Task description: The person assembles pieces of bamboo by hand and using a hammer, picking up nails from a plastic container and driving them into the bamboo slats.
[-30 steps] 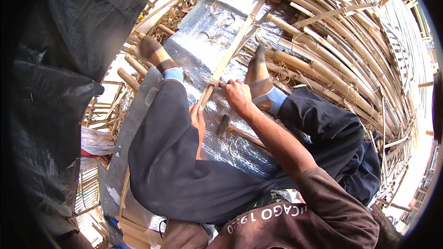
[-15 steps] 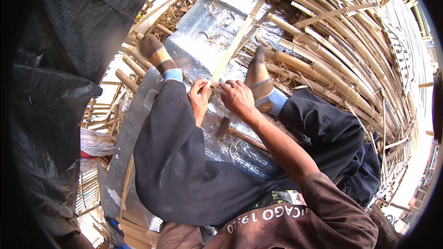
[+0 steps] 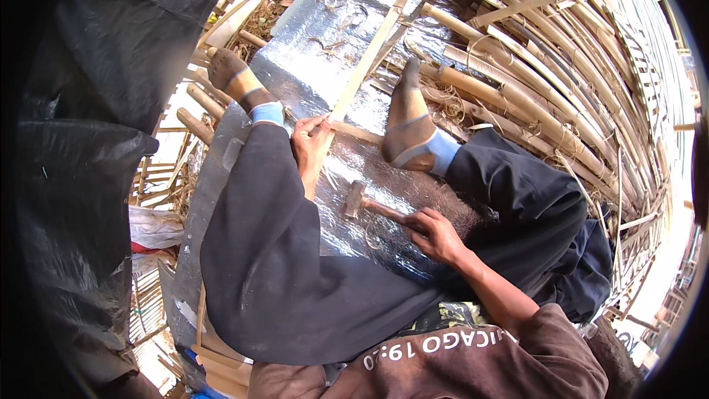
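My left hand (image 3: 310,146) pinches the near end of a long, pale bamboo strip (image 3: 374,52), which runs away from me between my feet. At that same spot a shorter bamboo strip (image 3: 358,133) crosses it toward my right foot. Closed around the wooden handle of a hammer (image 3: 354,199) is my right hand (image 3: 437,236). The hammer's blocky metal head lies over the shiny silver sheet (image 3: 295,66), pointing to the left. Whether the head touches the sheet I cannot tell.
My socked left foot (image 3: 235,81) and right foot (image 3: 411,122) flank the strips. Many bamboo poles (image 3: 509,103) are piled on the right. A black plastic sheet (image 3: 81,199) hangs at the left. Loose shavings (image 3: 329,46) lie on the silver sheet's far part.
My right hand has left the crossing of the strips, moved back toward me and taken hold of the hammer's handle. My left hand still holds the strips.
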Demonstrator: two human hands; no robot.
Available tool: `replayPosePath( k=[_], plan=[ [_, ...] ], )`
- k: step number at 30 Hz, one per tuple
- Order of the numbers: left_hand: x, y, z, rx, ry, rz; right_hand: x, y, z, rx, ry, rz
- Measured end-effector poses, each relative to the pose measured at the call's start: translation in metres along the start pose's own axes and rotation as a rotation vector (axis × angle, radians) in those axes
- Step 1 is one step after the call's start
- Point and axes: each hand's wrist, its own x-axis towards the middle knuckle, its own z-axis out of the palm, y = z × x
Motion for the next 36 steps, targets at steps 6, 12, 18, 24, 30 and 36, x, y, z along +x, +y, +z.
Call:
replayPosePath(
  k=[6, 12, 18, 24, 30, 36],
  plan=[
    [0.008, -0.011, 0.002, 0.315, -0.024, 0.303, -0.009, 0.005, 0.004, -0.185, 0.059, 0.116],
    [0.012, -0.016, 0.007, 0.516, -0.036, 0.478, -0.008, 0.02, 0.009, -0.208, 0.068, 0.135],
    [0.011, -0.012, -0.005, 0.599, -0.007, 0.548, -0.003, 0.016, 0.01, -0.187, 0.06, 0.143],
    [0.015, -0.015, -0.006, 0.639, -0.011, 0.596, -0.002, 0.016, 0.008, -0.168, 0.062, 0.165],
    [0.016, -0.015, -0.007, 0.663, -0.008, 0.629, -0.002, 0.015, 0.008, -0.165, 0.071, 0.172],
    [0.016, -0.015, -0.009, 0.685, 0.0, 0.658, -0.001, 0.015, 0.008, -0.176, 0.062, 0.181]
  ],
)
